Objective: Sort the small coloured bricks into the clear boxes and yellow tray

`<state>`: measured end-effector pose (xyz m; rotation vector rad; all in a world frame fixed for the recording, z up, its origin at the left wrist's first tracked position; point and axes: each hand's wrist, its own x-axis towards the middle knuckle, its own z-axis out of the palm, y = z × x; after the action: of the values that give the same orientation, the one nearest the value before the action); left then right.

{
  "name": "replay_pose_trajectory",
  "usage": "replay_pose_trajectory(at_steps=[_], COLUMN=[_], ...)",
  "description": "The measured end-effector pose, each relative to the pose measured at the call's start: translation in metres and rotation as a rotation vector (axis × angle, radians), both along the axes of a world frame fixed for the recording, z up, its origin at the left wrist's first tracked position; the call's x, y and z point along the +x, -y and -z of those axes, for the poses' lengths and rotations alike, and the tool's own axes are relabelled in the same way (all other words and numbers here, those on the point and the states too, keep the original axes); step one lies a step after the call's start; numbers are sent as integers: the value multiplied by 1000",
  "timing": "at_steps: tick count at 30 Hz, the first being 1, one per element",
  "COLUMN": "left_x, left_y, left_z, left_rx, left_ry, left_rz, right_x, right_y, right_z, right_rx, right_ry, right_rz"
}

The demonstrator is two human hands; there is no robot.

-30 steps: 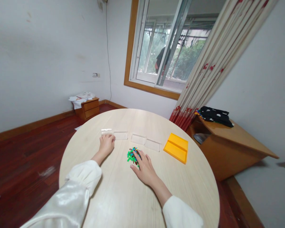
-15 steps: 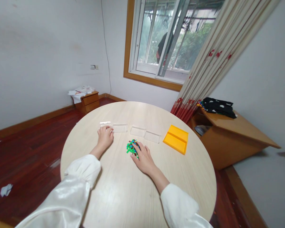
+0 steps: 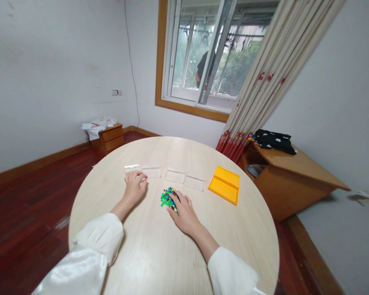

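Note:
My right hand (image 3: 184, 213) rests at the near right side of a small pile of tiny coloured pieces (image 3: 166, 199), mostly green, blue and brown. Its thumb and fingers are apart and reach over the pile, hiding part of it. Further left, my left hand (image 3: 135, 187) hovers or rests by the clear shallow boxes, its fingers loosely bent and nothing visible in them. It partly covers the leftmost clear box (image 3: 130, 168); its fingertips are near the second clear box (image 3: 152, 173). Two more clear boxes, one (image 3: 175, 176) and another (image 3: 194, 183), lie beyond the pile.
A yellow two-part tray (image 3: 224, 184) lies on the right of the round wooden table (image 3: 147, 262). To the right stands a brown cabinet (image 3: 295, 184) with a black spotted cloth (image 3: 273, 141) on top. A small drawer unit (image 3: 112, 138) is by the far wall.
The view has shifted slightly. My left hand has drawn back a little from the clear boxes towards me. My right hand stays at the pile with its fingers spread.

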<state>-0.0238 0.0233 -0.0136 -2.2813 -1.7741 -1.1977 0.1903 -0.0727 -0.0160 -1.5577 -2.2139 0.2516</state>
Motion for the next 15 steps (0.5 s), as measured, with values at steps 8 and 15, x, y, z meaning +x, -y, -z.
replay_pose_trajectory(at_steps=[8, 15], left_x=[13, 15], left_y=[11, 12], left_z=[-11, -12], left_rx=[-131, -193], left_ry=[-5, 225], left_rz=[90, 235], right_x=[2, 5], right_y=[-2, -6], right_z=[3, 3], right_rx=[107, 97], right_ry=[-83, -182], right_rz=[11, 18])
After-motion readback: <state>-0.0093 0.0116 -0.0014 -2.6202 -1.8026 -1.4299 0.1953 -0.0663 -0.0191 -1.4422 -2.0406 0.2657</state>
